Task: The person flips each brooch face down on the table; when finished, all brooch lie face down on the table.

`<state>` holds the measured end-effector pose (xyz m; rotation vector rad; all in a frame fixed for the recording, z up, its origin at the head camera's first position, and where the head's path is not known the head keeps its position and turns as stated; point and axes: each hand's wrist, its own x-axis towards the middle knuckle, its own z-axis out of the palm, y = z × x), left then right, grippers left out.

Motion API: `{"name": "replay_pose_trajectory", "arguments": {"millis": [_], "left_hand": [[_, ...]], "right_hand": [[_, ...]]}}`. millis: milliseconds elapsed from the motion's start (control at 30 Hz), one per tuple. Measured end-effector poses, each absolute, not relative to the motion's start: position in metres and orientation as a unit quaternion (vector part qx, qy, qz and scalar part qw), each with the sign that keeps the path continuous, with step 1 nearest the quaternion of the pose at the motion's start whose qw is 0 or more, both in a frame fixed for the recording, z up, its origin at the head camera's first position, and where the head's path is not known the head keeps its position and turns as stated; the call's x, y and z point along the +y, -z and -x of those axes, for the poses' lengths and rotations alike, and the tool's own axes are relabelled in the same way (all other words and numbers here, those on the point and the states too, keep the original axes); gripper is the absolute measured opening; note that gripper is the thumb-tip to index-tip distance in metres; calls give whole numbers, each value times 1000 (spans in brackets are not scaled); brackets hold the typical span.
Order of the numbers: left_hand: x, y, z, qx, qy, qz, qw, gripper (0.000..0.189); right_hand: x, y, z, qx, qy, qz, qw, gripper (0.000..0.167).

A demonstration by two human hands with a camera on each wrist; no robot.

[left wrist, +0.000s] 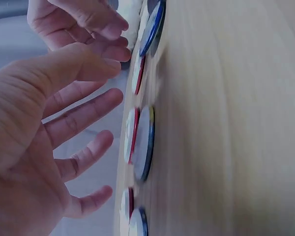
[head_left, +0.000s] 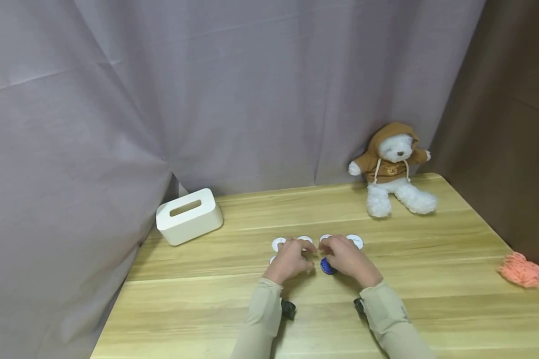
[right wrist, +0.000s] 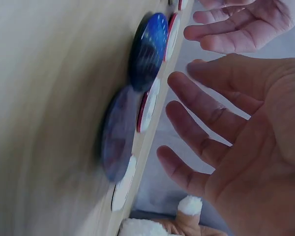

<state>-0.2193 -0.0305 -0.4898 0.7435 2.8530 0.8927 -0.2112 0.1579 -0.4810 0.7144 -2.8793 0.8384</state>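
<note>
Flat round discs lie in two rows on the wooden table. My left hand (head_left: 290,260) hovers over the left discs, fingers spread and relaxed, holding nothing. In the left wrist view, a pale disc with a dark rim (left wrist: 145,142) sits below its fingers. My right hand (head_left: 347,257) is likewise over the right discs, its loosely bent fingers gripping nothing. Beside it is a glossy blue disc (head_left: 327,266). A purplish disc (right wrist: 119,137) lies next to the blue one in the right wrist view; the hand hides it from the head view. White discs (head_left: 355,241) form the far row.
A white tissue box (head_left: 190,218) stands at the table's back left. At the back right sits a white teddy bear (head_left: 392,167) in a brown hoodie. A bundle of pink yarn (head_left: 521,270) lies by the right edge. Grey curtain (head_left: 251,99) hangs behind the table.
</note>
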Motion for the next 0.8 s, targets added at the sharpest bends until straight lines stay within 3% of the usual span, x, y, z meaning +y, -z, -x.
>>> {"name": "replay_pose_trajectory", "arguments": {"millis": [233,800], "left_hand": [[-20,488,218,927,-269,-259,39,33],[-8,495,213,929,-227,-292,22,28]], "right_hand": [[168,480,206,-936,-268,-227,19,34],[176,489,197,-928,-266,-256,56,34]]}}
